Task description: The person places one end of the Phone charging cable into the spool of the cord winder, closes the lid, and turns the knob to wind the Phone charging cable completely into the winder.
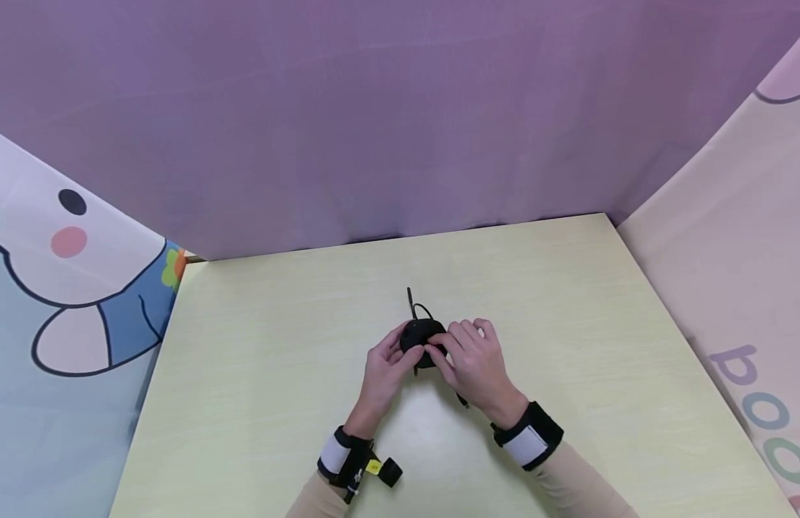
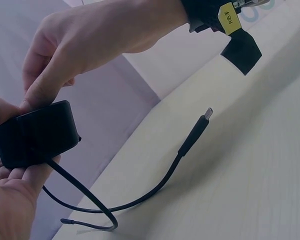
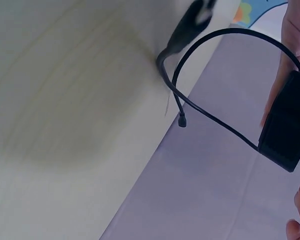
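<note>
A black rounded case (image 1: 418,331) with thin cables is held up over the table between the two hands. My left hand (image 1: 383,370) grips its left side, thumb on the near face. On its right side, the thumb and forefinger of my right hand (image 1: 475,363) pinch at the case; whatever detail lies under those fingertips is hidden. The left wrist view shows the case (image 2: 50,130) side-on, with a cable ending in a metal-tipped plug (image 2: 194,135). In the right wrist view, a thin cable ends in a small black tip (image 3: 182,120), beside a blurred plug (image 3: 187,30).
Beneath the hands lies a pale wooden table (image 1: 277,324). A purple curtain (image 1: 400,129) hangs behind it, with printed cloths at the left (image 1: 83,302) and right (image 1: 730,252). Both wrists carry black straps; a small black block (image 1: 391,472) juts from the left one.
</note>
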A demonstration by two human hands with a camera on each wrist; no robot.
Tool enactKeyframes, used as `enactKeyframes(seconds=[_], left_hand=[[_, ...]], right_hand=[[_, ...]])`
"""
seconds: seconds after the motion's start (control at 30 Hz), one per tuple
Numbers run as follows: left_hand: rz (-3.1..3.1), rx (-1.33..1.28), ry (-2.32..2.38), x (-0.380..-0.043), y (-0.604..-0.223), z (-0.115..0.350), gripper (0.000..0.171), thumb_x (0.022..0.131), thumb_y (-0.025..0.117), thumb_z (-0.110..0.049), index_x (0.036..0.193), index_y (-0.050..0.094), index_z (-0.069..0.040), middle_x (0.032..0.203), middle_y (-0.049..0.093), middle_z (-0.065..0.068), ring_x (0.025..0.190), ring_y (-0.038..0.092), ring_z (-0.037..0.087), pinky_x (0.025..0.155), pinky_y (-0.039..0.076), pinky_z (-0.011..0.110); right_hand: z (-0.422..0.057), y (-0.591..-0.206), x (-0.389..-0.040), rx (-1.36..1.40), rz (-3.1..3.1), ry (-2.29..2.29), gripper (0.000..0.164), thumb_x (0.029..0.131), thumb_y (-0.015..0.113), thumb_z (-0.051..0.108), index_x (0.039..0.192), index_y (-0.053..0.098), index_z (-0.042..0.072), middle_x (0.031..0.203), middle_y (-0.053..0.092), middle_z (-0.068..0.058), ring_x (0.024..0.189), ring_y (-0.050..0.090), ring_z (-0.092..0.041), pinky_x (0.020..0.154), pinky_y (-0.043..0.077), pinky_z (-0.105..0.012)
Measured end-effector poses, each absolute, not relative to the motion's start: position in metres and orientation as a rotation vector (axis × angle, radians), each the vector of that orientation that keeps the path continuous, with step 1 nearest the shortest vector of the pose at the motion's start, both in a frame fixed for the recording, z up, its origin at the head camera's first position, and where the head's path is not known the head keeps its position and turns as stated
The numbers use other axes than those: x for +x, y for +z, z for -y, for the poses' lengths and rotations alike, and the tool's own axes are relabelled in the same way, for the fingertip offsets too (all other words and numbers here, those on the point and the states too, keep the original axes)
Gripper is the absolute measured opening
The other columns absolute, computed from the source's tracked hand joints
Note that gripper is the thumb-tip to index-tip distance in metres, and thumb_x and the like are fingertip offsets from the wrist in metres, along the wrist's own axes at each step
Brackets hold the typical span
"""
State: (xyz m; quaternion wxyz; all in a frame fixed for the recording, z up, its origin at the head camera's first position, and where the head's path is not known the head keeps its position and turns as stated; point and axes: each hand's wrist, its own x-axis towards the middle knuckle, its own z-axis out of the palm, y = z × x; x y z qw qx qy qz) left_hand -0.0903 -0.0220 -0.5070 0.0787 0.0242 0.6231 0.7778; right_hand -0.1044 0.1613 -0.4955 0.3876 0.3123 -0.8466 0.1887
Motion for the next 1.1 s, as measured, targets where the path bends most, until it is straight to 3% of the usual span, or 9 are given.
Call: enactKeyframes(seconds=[0.63, 1.1], left_hand=[[-1.863, 0.091, 2.339, -0.088, -0.508, 0.017, 0.061, 0.098, 0.068, -0.006, 0.152, 0.043, 0.007, 0.14, 0.058, 0.031, 0.11, 0.068, 0.009, 0.092, 0.055, 0.021], [-1.855, 0.106, 2.358, -0.088, -0.51, 0.016, 0.061, 0.098, 0.068, -0.005, 0.152, 0.043, 0.007, 0.141, 0.057, 0.032, 0.112, 0.068, 0.007, 0.095, 0.054, 0.021]], right_hand=[[-0.156, -0.498, -0.1, 0.704, 2.195, 0.667, 0.036, 0.104, 0.056, 0.031, 0.08, 0.066, 0.007, 0.072, 0.056, -0.003, 0.065, 0.057, -0.023, 0.079, 0.046, -0.047], [-0.149, -0.495, -0.094, 0.609, 2.247, 0.81, 0.019, 0.09, 0.071, 0.019, 0.077, 0.064, 0.009, 0.07, 0.057, -0.001, 0.063, 0.054, -0.021, 0.079, 0.04, -0.045]])
